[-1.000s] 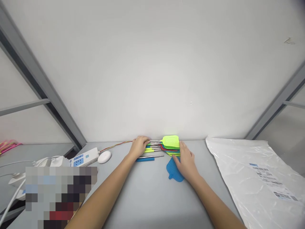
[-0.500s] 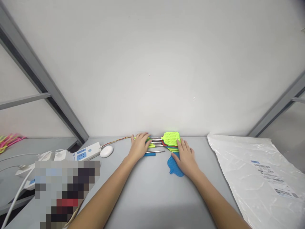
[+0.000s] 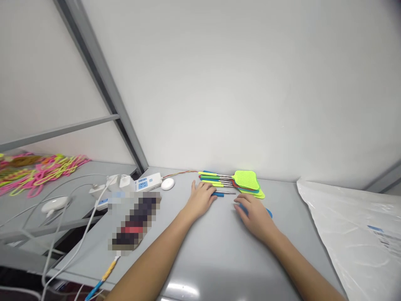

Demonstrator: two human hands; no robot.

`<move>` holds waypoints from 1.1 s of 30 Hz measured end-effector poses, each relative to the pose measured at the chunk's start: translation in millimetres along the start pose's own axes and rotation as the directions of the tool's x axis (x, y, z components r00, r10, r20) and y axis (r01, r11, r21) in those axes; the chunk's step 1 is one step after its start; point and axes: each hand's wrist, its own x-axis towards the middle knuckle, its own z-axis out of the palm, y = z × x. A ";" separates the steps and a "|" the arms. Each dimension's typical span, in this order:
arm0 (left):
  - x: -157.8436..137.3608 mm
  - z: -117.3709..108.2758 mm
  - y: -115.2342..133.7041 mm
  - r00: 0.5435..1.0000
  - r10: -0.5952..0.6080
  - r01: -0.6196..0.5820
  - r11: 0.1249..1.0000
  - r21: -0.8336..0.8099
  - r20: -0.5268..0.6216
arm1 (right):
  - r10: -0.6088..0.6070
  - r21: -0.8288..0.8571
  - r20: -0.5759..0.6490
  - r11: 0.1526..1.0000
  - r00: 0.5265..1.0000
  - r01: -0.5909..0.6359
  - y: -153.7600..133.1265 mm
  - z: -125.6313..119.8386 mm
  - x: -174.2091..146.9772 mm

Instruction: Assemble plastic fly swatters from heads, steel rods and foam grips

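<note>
A row of fly swatters lies against the wall, with yellow-green, green and blue handles (image 3: 209, 177), thin metal rods, and heads stacked at the right under a yellow-green head (image 3: 246, 179). My left hand (image 3: 202, 198) rests palm down at the front of the handles, fingers spread, over part of a separate blue handle (image 3: 218, 194) with a metal rod. Palm down over a blue swatter head (image 3: 269, 212), my right hand (image 3: 255, 215) has its thumb and fingers apart. That hand hides most of the blue head.
On the left are a power strip (image 3: 148, 182) with plugs, a white oval object (image 3: 168, 184), a blurred-out device (image 3: 133, 223) and white cables. Pink and yellow cords (image 3: 50, 171) lie farther left. A white plastic mailer (image 3: 338, 217) covers the right side.
The view has turned left. My left hand has drawn back from the back handles towards the front one. My right hand has left the stacked heads and now covers the blue head.
</note>
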 end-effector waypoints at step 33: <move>-1.9 -33.9 -47.9 0.938 0.004 0.071 0.976 -0.204 0.346 | 0.053 -0.107 0.095 0.993 0.994 -0.043 -1.0 25.6 1.2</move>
